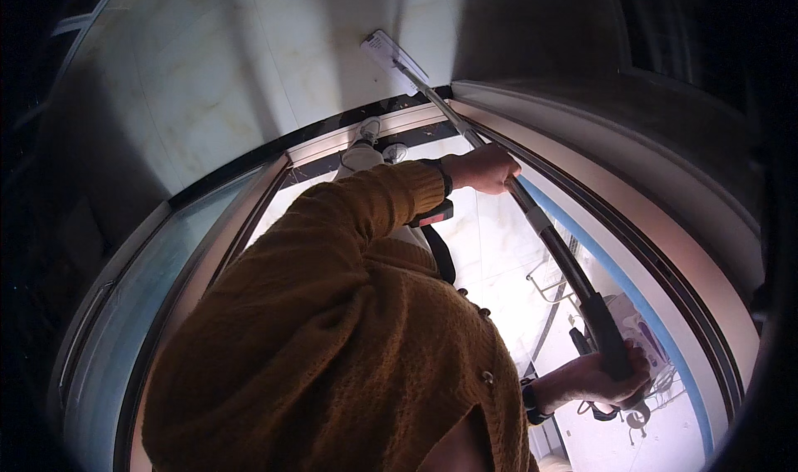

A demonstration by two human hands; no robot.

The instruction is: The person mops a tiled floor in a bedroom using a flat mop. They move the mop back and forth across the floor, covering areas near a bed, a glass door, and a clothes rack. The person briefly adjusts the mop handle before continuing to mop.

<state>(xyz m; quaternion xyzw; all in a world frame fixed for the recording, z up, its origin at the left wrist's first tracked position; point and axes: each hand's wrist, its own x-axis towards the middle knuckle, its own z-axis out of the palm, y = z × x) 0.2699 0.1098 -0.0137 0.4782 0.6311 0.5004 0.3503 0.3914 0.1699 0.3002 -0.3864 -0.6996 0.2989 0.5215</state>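
Note:
A long-handled flat mop (559, 237) runs diagonally from lower right to upper centre. My left hand (484, 171) is closed round the middle of its metal pole. Lower down, my right hand (594, 382) wraps the thick black grip at the pole's end. The mop's flat, pale rectangular head (386, 52) rests on the tiled floor (274, 48) beyond the door sill. My brown knitted sleeve (357, 206) covers the left arm, and dark bands circle both wrists.
A sliding-door frame (682, 264) curves along the right, with a glass door panel (141, 306) at left. My white shoes (368, 129) stand by the sill (407, 121). A black device with a red panel (434, 215) shows near my waist. Cluttered items (652, 339) lie beyond my right hand.

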